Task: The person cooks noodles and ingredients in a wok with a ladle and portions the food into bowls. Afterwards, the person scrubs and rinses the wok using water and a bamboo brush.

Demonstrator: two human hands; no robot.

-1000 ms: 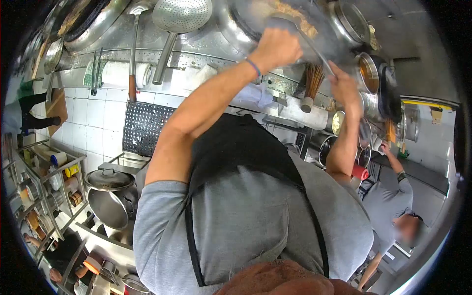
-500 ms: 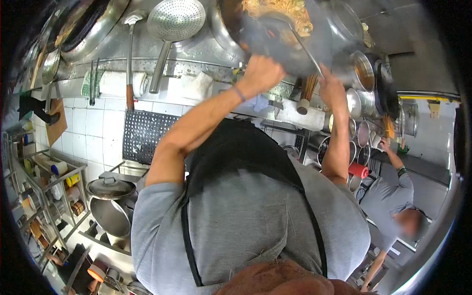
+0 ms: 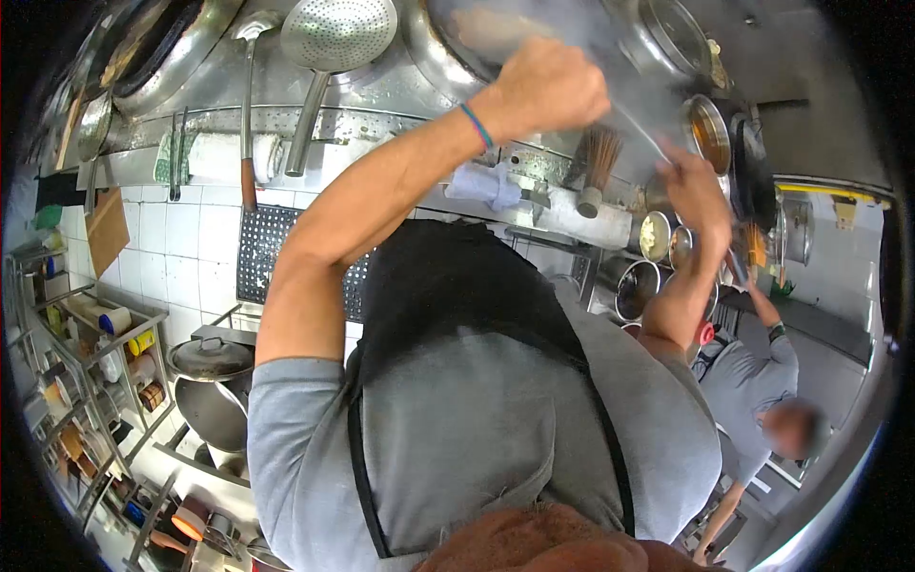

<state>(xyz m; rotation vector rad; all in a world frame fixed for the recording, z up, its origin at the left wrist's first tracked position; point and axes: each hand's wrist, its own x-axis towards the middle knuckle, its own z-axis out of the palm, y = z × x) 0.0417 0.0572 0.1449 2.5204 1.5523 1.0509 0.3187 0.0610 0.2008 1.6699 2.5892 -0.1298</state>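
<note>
My left hand (image 3: 555, 88) is closed in a fist at the front of the stove, at the near side of the wok. Steam and blur hide most of the wok; a tan smear, perhaps the noodles (image 3: 491, 30), shows beyond the fist. In my right hand (image 3: 698, 186) is the metal handle of a ladle (image 3: 642, 132), slanting up and left into the steam. The ladle's bowl cannot be made out. A bamboo wok brush (image 3: 600, 157) stands between the two hands, touched by neither.
A perforated skimmer (image 3: 339, 33) and a wooden-handled ladle (image 3: 247, 114) lie to the left on the steel stove (image 3: 381, 110). At right are a pot of brown liquid (image 3: 707, 133) and several ingredient bowls. Another person (image 3: 748, 381) stands at the far right. A lidded pot (image 3: 212, 357) stands at left.
My left fist has moved up and right, and my right hand has swung right and down with the ladle. The noodles, plain before, are now blurred behind steam.
</note>
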